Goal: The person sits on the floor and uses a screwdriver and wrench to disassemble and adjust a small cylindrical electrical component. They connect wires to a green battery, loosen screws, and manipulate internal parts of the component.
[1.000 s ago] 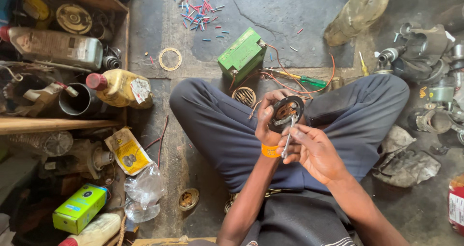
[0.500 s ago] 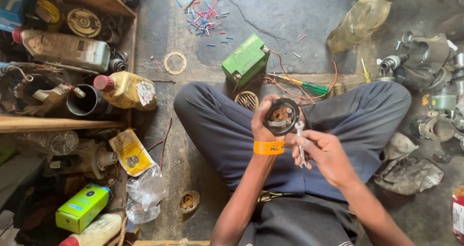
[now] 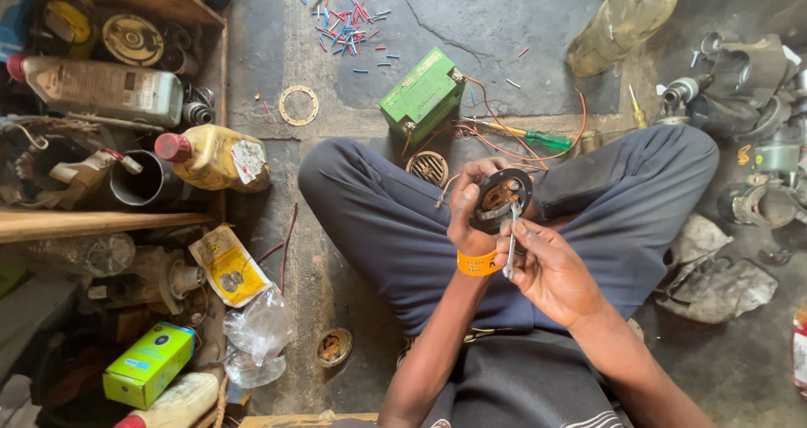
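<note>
Legs crossed on the concrete floor (image 3: pixel 504 50), you sit with both hands raised over your lap. Your left hand (image 3: pixel 467 205) is wrapped around a round black part (image 3: pixel 502 199), fingers curled on its rim, its open face with coppery insides turned up toward you. An orange wristband (image 3: pixel 477 262) sits on that wrist. Your right hand (image 3: pixel 551 268) pinches a thin metal tool (image 3: pixel 511 243), fingers closed narrow on its lower end, the tip resting at the face of the round part.

Just beyond your knees: a green battery (image 3: pixel 423 97) with orange wires (image 3: pixel 538 155) trailing from it, a green-handled screwdriver (image 3: pixel 538 138) beside them, a small round grille (image 3: pixel 428 167) near your left knee.

Farther out, a scatter of red and blue wire bits (image 3: pixel 349 16). On your left, a yellow oil bottle (image 3: pixel 214 157) with a red cap lies on its side; a green box (image 3: pixel 150 364) sits lower.
</note>
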